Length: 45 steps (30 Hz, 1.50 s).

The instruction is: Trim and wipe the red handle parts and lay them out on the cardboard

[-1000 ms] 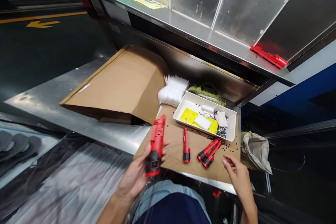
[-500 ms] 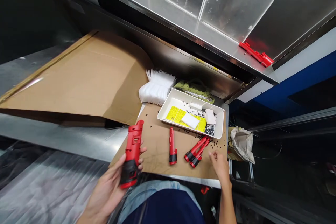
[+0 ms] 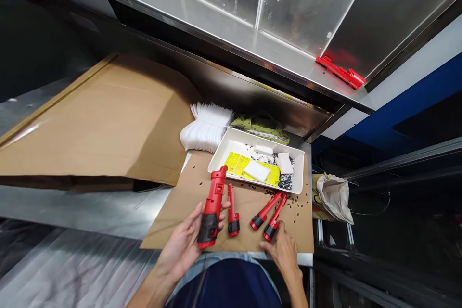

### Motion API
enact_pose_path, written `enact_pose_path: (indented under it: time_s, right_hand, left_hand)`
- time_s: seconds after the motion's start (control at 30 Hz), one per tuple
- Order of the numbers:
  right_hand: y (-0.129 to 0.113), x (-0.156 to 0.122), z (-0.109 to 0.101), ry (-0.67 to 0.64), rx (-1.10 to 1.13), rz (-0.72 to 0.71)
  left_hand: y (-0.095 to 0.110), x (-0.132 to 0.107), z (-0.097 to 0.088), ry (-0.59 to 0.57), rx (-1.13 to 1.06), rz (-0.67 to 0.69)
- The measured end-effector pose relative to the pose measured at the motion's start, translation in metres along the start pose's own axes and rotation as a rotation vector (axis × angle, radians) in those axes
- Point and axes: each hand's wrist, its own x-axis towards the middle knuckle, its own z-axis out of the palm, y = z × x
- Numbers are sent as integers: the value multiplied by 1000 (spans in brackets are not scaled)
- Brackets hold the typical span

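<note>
the left hand (image 3: 186,245) is wrapped around a red-black tube (image 3: 212,209) at its one o'clock, the right hand (image 3: 286,250) meets a lying tube (image 3: 276,216) at its eleven, whether clamped i cannot tell, and a sideways drag might scatter loose black pieces (image 3: 269,193) around that tube's one-o'clock end.

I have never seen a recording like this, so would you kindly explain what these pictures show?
There is no machine: these are a person's bare hands, seen from one camera worn on the head. The left hand holds a thick red and black plastic tube. The right hand is at the near end of a slim red and black plastic piece; whether it grips is hard to tell. Two more slim pieces lie on the flat brown cardboard sheet. Beyond them, a long white plastic tray holds yellow printed paper, pale blocks and tiny black bits.
</note>
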Motion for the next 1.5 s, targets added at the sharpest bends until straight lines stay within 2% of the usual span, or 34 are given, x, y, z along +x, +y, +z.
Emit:
enact_pose_path:
  time_s: [0.07, 0.13, 0.23, 0.33, 0.4, 0.5, 0.63, 0.77, 0.87, 1.0, 1.07, 1.13, 1.23, 1.3, 1.37, 1.5]
  right_hand:
    - [1, 2, -20, 29, -35, -69]
    - [-8, 18, -47, 85, -78, -153]
    - [-40, 72, -90, 159, -135, -258]
    - [-83, 139, -115, 154, -224, -300]
    - [-106, 173, -118, 114, -285, -296]
    - [-123, 199, -112, 63, -338, -291]
    - [-120, 206, -104, 72, -314, -286]
    - [-108, 204, -107, 161, -172, -258]
    - [-94, 197, -117, 263, 11, -242]
    - [-67, 178, -140, 410, 327, -273]
    - [-52, 160, -151, 449, 499, -311]
    - [-36, 132, -160, 453, 641, -355]
    - [-17, 74, -161, 470, 836, -442]
    - [-9, 29, -154, 490, 984, -540]
    - [-7, -11, -143, 539, 1042, -643]
    - [-18, -62, -120, 740, 1003, -862]
  left_hand:
    - [0, 0, 3, -43, -12, -26]
    - [0, 0, 4, -70, 4, -21]
    - [-4, 1, 1, -63, 30, 12]
    - [-13, -1, -4, -74, 26, 28]
    - [-20, -4, -9, -76, 6, 33]
    - [-29, -10, -18, -57, -52, 58]
    - [-37, -6, -40, -16, -126, 95]
    - [-41, 4, -57, -43, -175, 206]
    - [-39, 5, -51, -83, -195, 254]
    - [-30, -3, -19, -239, -116, 140]
    - [-27, -6, -2, -306, -75, 134]
    - [-27, -6, 11, -380, -45, 147]
    - [-31, -4, 26, -486, -35, 126]
    - [-34, -4, 34, -524, -45, 94]
    - [-36, -5, 42, -546, -43, 52]
    - [-39, -12, 58, -574, -31, 8]
